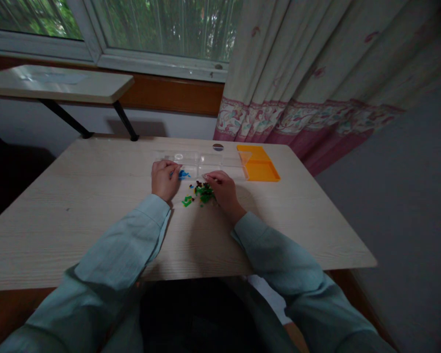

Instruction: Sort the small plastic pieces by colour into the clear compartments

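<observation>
A clear plastic divided box (209,159) lies on the table, with small blue pieces (184,174) in its near-left compartment. My left hand (164,179) is at the box's left end, its fingers curled together beside the blue pieces; what they hold, if anything, is hidden. Just in front of the box is a loose pile of tiny green, yellow and dark brown toy-brick-like pieces (206,193). My right hand (223,190) is beside the pile, thumb and fingertips pinched near the box's front edge. Anything in that pinch is too small to name.
An open orange tray or lid (262,164) lies right of the clear box, partly overlapped by it. A round dark spot (218,147) shows behind the box. A raised white shelf (59,83) on black legs stands at the back left. A curtain (297,83) hangs beyond the table (106,211).
</observation>
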Tool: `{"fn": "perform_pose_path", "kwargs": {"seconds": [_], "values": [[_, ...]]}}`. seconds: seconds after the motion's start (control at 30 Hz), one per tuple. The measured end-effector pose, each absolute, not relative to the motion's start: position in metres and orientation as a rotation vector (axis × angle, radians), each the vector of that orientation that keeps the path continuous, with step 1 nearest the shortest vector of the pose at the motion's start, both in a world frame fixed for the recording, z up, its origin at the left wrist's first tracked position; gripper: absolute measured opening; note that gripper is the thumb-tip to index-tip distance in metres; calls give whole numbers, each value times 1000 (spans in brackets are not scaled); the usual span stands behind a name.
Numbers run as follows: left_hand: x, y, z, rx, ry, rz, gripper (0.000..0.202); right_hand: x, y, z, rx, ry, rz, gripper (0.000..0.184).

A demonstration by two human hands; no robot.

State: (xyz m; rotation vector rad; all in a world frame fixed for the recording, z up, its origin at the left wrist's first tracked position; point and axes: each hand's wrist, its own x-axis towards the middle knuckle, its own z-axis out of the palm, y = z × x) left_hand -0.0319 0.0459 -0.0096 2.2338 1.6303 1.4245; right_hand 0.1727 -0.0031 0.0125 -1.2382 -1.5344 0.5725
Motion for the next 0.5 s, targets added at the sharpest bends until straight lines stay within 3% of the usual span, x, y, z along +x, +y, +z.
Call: {"fn": "perform_pose_path", "kwargs": {"seconds": [0.17,0.5], "values": [[-30,43,-5,2261,1594,1467,25,173,-2,11,-1231,-1480,621,25],[-12,20,14,2619,1079,1373,29,170,-3,8,-1084,-1421,855,24]]}}
